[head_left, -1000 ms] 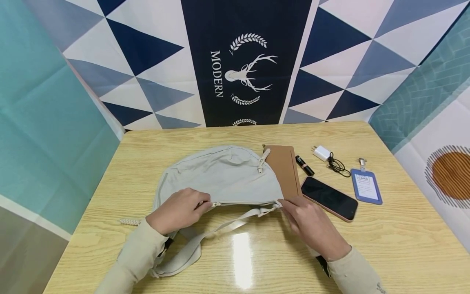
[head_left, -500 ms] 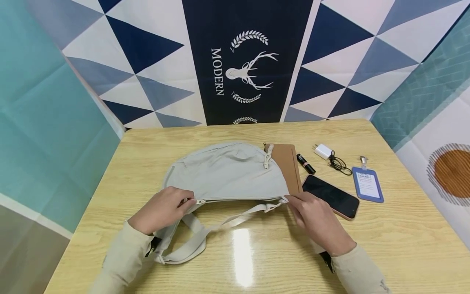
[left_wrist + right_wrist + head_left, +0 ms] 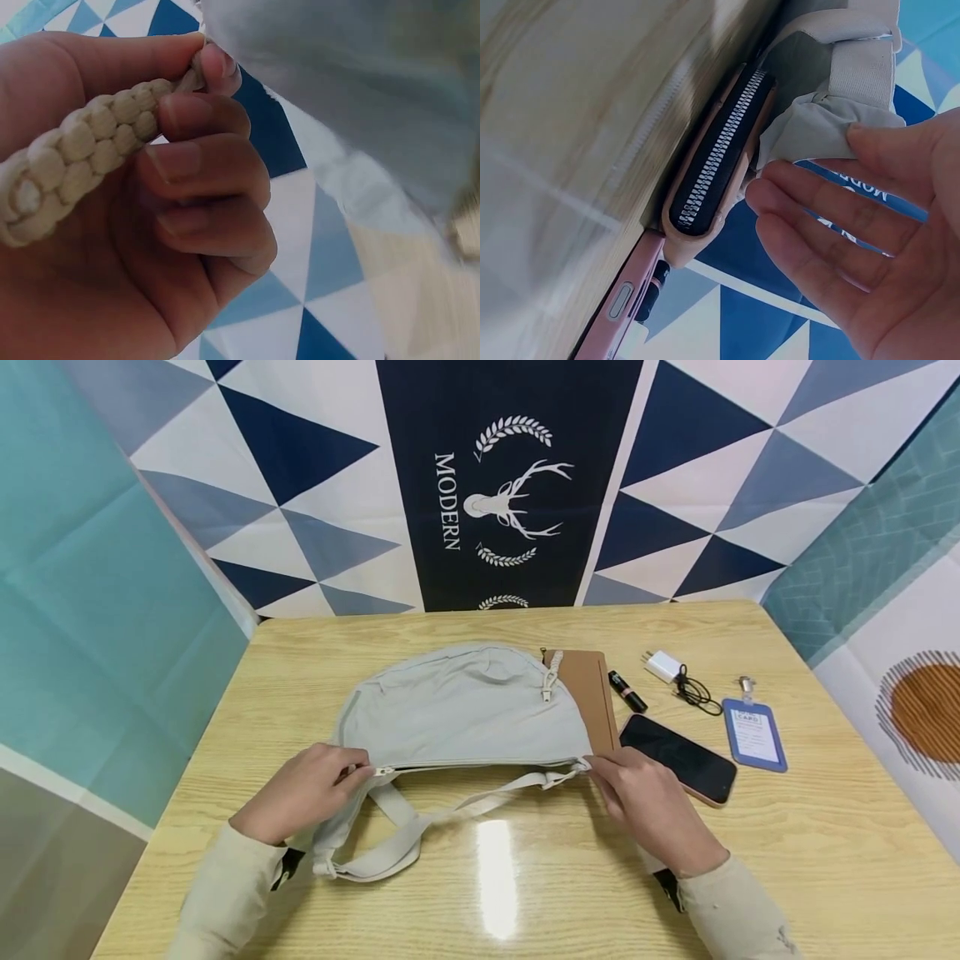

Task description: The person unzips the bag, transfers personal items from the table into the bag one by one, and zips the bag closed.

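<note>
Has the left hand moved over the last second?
Yes, to the left: the left hand, pinching the braided pull, now sits farther left of the deer print than before.

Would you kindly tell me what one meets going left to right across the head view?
Left hand, pale bag, brown wallet, black tube, white charger, blue card holder.

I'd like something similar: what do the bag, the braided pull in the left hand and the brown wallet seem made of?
Bag: matte cloth, perhaps cotton or nylon, since it creases softly.
Braided pull: dull textile cord, fibre unclear, judging by its plaited strands.
Wallet: smooth, leather-like, real or imitation, from its even brown surface; its zip teeth look like shiny metal.
</note>
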